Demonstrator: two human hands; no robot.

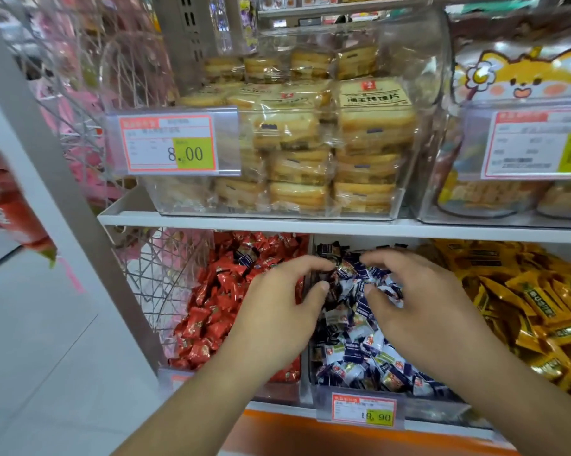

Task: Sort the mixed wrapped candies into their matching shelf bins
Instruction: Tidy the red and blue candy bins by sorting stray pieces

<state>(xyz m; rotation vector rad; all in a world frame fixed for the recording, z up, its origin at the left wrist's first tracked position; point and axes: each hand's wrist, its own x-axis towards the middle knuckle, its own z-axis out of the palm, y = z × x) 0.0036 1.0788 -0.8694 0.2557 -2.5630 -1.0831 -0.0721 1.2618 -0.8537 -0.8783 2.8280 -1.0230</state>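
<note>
Three bins sit side by side on the lower shelf: red candies (pixel 211 311) on the left, navy-and-white candies (pixel 359 353) in the middle, yellow candies (pixel 534 311) on the right. A few navy candies (pixel 246 255) lie among the red ones. Both hands reach over the back of the middle bin. My left hand (pixel 284 304) curls its forefinger and thumb round a dark wrapped candy (pixel 335 286) beside the bin divider. My right hand (pixel 412 301) has its fingers curled down into the navy pile; whether it holds a piece is hidden.
The white shelf board (pixel 277 222) above hangs low over the bins. On it stand a clear box of packed biscuits (pixel 310 153) and a clear box with a cartoon fox bag (pixel 521 77). A wire basket (pixel 152 268) hangs at the left. A price tag (pixel 363 411) fronts the middle bin.
</note>
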